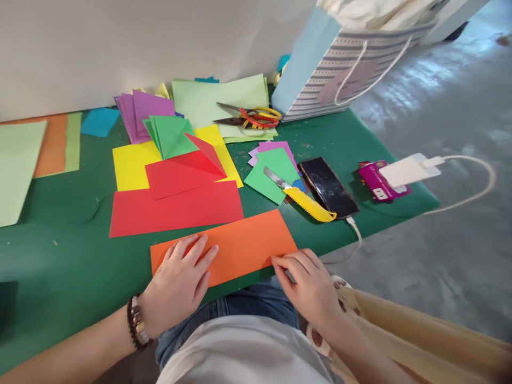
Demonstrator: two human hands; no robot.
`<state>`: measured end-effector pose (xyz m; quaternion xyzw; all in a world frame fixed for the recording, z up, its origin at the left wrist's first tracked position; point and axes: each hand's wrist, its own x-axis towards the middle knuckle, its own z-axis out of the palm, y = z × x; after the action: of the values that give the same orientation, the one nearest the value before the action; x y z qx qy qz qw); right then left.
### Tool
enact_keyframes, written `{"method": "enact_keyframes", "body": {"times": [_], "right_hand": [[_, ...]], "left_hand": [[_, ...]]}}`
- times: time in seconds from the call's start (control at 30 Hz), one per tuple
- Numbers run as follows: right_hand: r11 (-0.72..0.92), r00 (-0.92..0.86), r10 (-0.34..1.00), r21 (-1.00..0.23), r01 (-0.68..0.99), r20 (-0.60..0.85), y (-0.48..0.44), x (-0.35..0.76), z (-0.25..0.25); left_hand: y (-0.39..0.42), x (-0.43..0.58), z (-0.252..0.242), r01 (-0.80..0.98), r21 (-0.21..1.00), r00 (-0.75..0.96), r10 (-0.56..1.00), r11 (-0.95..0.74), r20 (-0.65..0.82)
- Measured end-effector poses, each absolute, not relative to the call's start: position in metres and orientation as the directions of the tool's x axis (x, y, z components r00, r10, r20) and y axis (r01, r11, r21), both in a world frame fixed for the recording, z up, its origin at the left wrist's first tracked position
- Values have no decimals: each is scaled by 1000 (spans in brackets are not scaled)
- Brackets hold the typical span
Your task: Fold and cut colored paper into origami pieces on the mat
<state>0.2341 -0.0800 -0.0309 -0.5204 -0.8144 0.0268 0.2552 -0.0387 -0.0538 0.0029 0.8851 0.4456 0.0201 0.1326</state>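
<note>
An orange sheet of paper [244, 241], long and narrow, lies at the front edge of the green table. My left hand [176, 282] rests palm down on its left part, fingers spread. At its near right corner, the thumb and fingertips of my right hand [310, 288] pinch the paper's edge. Just beyond lies a red sheet [176, 213], with a folded red piece [184, 173] above it on a yellow sheet [134, 165]. A yellow-handled craft knife [308, 204] lies on small green squares [272, 184] to the right.
Scissors and pliers [252, 116] lie on pale green sheets [196, 96] at the back. A phone [330, 186] with a cable, a purple power adapter [378, 181] and a striped paper bag [340, 69] are at right. Green and orange sheets [56, 146] lie at left.
</note>
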Motion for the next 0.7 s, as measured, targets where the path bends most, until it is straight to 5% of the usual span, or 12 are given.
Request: {"method": "enact_keyframes", "body": {"times": [0.2,0.7], "right_hand": [[501,-380,853,-360,787,357,-85,203,-34],[669,-539,739,-351,655,404,-95,133,-38]], "left_hand": [[-48,-44,15,767,275,634,748,-579,-195],[-26,-51,20,648,119,752,607,-752,-259]]}}
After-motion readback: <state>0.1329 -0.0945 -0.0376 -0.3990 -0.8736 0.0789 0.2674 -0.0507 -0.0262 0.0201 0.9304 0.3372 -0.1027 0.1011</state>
